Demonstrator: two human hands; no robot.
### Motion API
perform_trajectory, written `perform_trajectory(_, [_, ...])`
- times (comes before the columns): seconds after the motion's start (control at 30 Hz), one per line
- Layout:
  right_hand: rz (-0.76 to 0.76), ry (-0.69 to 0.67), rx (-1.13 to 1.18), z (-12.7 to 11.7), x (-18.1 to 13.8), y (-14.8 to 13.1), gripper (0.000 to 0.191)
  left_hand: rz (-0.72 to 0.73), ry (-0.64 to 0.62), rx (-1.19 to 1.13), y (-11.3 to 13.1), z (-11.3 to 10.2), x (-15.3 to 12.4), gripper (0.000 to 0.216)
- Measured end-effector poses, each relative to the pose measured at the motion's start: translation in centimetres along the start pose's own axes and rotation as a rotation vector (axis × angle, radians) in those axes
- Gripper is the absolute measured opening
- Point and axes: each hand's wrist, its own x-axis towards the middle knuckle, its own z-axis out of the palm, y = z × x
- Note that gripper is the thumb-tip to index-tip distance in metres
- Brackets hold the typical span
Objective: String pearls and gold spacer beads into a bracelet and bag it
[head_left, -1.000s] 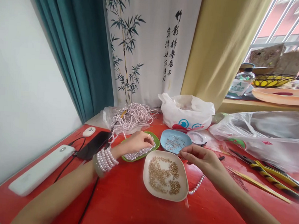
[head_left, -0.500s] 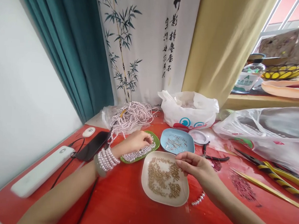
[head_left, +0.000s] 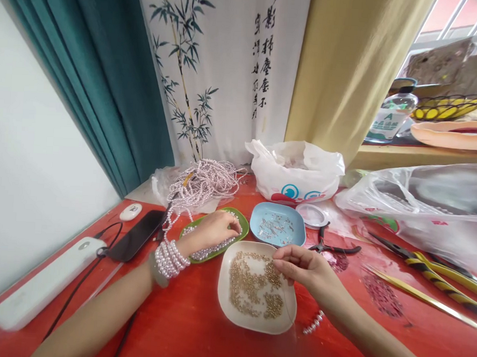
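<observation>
The white dish (head_left: pixel 230 312) of small gold beads (head_left: pixel 252 287) sits on the red table (head_left: pixel 197 332), just in front of the person. The right hand (head_left: pixel 305 269) hovers over the dish's far right edge, thumb and forefinger pressed together on something too small to tell; a thin thread (head_left: pixel 290 311) seems to run down from it to a short row of pearls (head_left: pixel 313 323) lying on the table beside the dish.

The left hand (head_left: pixel 211 229) rests in the green dish (head_left: pixel 241 224) just left of the white one, fingers curled down onto the pearl strand (head_left: pixel 210 249) there; whether it pinches a pearl I cannot tell. Pearl bracelets (head_left: pixel 169 258) wrap that wrist.

Behind the white dish stands a blue dish (head_left: pixel 259 236) of small metal pieces, with pliers (head_left: pixel 333 248) to its right. A heap of pearl strands (head_left: pixel 201 181) lies behind the green dish, a white bag (head_left: pixel 295 171) behind the blue. A phone (head_left: pixel 136 236) and a power strip (head_left: pixel 42 285) lie at far left.
</observation>
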Motion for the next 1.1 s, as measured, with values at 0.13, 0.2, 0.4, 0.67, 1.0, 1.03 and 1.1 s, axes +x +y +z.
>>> perform_trajectory(0.13, [-0.011, 0.005, 0.007, 0.1, 0.0, 0.0, 0.024, -0.032, 0.022, -0.061, 0.3, -0.4, -0.2, 0.009])
perform_trajectory(0.2, [-0.026, 0.005, 0.005, 0.3, 0.0, -0.1, 0.024, -0.046, 0.029, -0.127, 0.8, -0.4, -0.3, 0.009])
perform_trajectory(0.4, [-0.087, 0.002, -0.026, 1.1, -0.4, -0.3, 0.022, -0.204, -0.048, -0.771, 3.8, 1.1, -1.4, 0.021])
perform_trajectory(0.67, [-0.083, 0.034, -0.043, 1.7, -0.8, 0.1, 0.016, -0.333, -0.119, -1.195, 4.7, 2.5, -2.3, 0.018])
perform_trajectory(1.0, [-0.114, 0.077, -0.028, 1.7, -0.8, 0.2, 0.01, -0.322, -0.134, -1.292, 4.4, 2.7, -2.3, 0.017])
perform_trajectory(1.03, [-0.112, 0.08, -0.026, 1.7, -0.8, 0.3, 0.01, -0.324, -0.135, -1.29, 4.4, 2.7, -2.3, 0.017])
perform_trajectory(1.1, [-0.105, 0.082, -0.027, 1.7, -0.8, 0.3, 0.01, -0.332, -0.136, -1.28, 4.4, 2.8, -2.3, 0.015])
